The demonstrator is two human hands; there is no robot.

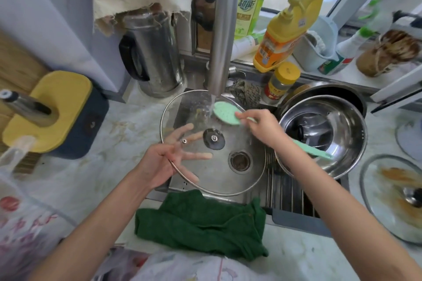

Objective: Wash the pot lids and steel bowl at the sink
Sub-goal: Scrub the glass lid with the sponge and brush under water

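Water is seen pouring from the faucet (221, 29) onto the round head of the green brush (226, 113). The brush is grasped by its handle in the right hand (262, 129), with the fingers curled round it. The tail of the handle is pointed out over the steel bowl (347, 141).

And the big glass lid (214, 138) is held level over the sink (163, 189), knob side up, right under the stream. It is carried on the left hand (164, 162), which is released flat. The fingers are spread straight beneath the glass and can be seen through it. Whether the thumb is hooked over the rim cannot be told. The drain (241, 161) is visible through the lid.

To the right, the steel bowl is propped on the rack in the sink, with a darker pan (331, 90) tucked behind it on the far side.

A second glass lid (388, 201), smeared brown, is laid on the tabletop (127, 139) at the near right, well apart from the hands. A green cloth (201, 223) is draped over the near edge of the sink.

On the far side, a steel kettle (153, 52) is stood to the left of the faucet and a yellow pump bottle (285, 29) to its right.
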